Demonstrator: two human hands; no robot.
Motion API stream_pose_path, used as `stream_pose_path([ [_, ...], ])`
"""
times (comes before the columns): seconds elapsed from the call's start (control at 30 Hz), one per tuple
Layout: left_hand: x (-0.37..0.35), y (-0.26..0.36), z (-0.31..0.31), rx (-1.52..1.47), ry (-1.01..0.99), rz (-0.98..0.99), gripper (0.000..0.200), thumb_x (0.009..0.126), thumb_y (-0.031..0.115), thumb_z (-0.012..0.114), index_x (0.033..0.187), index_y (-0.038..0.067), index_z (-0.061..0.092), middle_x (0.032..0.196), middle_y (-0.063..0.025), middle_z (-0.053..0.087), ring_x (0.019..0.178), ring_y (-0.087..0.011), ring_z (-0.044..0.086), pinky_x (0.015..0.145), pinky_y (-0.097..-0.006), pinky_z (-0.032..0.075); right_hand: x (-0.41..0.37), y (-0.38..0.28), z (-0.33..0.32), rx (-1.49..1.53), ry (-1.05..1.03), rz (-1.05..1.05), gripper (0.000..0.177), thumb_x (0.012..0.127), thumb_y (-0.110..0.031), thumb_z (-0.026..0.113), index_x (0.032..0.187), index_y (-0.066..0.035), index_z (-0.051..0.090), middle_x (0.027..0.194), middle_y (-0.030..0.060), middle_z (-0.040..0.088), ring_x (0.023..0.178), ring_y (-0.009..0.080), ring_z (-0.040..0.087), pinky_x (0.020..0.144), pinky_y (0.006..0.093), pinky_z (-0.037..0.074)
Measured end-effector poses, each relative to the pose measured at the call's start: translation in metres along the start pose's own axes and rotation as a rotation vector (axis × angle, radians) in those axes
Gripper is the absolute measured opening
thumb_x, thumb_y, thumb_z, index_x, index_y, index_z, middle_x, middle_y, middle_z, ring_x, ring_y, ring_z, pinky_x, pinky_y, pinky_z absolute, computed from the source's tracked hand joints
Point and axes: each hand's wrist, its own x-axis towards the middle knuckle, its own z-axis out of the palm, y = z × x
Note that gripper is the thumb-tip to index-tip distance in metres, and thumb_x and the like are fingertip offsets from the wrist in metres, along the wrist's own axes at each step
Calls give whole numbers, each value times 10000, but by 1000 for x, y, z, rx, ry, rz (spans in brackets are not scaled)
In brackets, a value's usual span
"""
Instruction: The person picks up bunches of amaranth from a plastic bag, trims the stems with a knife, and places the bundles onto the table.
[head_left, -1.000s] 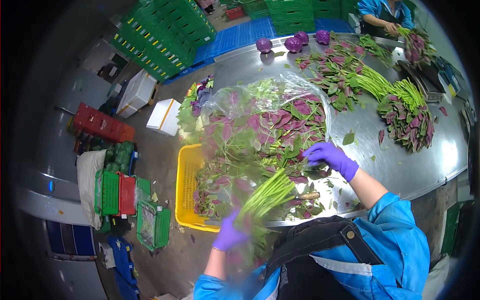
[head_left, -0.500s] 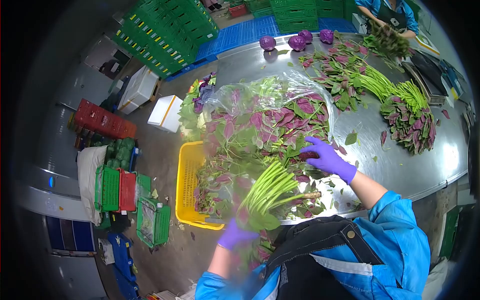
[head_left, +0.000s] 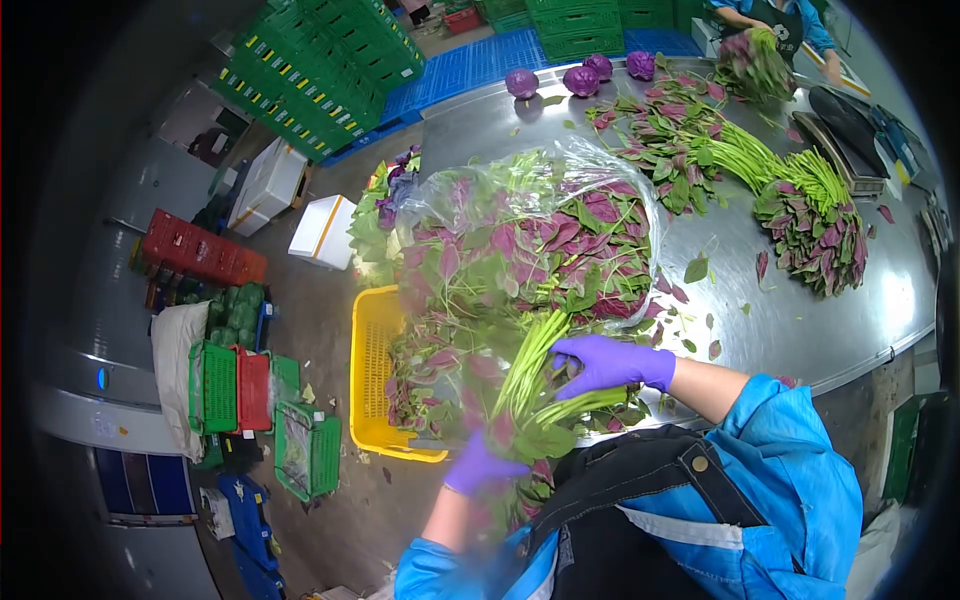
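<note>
My left hand [head_left: 480, 466], in a purple glove, is closed around the leafy end of a bunch of red-and-green amaranth [head_left: 530, 370], low at the table's near edge. A blurred patch over the view partly hides its fingers. The bunch's pale green stems point up and away. My right hand [head_left: 610, 366], also gloved in purple, has its fingers bent against the stems from the right side. Beyond both hands lies a heap of loose amaranth [head_left: 600, 245], with a clear plastic bag [head_left: 600, 160] around its far side.
A yellow crate [head_left: 372, 370] stands at the table's left. Trimmed amaranth bunches [head_left: 815, 235] and purple cabbages [head_left: 582, 80] lie farther across the metal table [head_left: 760, 330]. A co-worker [head_left: 775, 25] holds another bunch at the far right. Green crates [head_left: 310, 80] are stacked beyond.
My right hand has moved left and down from the loose leaves onto the bunch's stems. The stems now stand more upright. My left hand stays at the leafy end.
</note>
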Motion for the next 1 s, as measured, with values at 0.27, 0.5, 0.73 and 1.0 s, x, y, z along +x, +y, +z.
stream_pose_path([
  [0.27,9,-6,-3,239,-69,-10,825,563,-28,750,1291,18,366,1117,-67,527,1007,-184,527,823,-304,453,4,-34,7,-32,-173,245,496,726,-463,655,892,4,640,806,139,640,744,216,609,671,342,460],
  [0.5,0,10,4,28,-47,-15,703,574,-31,722,1221,8,449,1037,-67,587,921,-160,574,817,-303,468,18,70,-11,623,574,181,135,772,-141,638,794,-8,651,641,48,622,529,101,573,518,232,467],
  [0.73,-4,12,2,-66,-104,-6,865,592,-52,655,1331,140,246,1140,-149,510,952,-303,563,628,-416,523,-7,37,-33,786,165,350,750,736,-278,713,1337,-60,323,1319,198,344,1164,238,410,901,291,382],
  [1.0,-5,19,12,-267,-65,84,821,553,-61,704,1298,30,372,1096,-78,570,988,-180,554,831,-307,455,3,58,-47,677,443,304,379,713,-114,651,1071,-11,584,849,84,632,690,132,588,609,257,478],
])
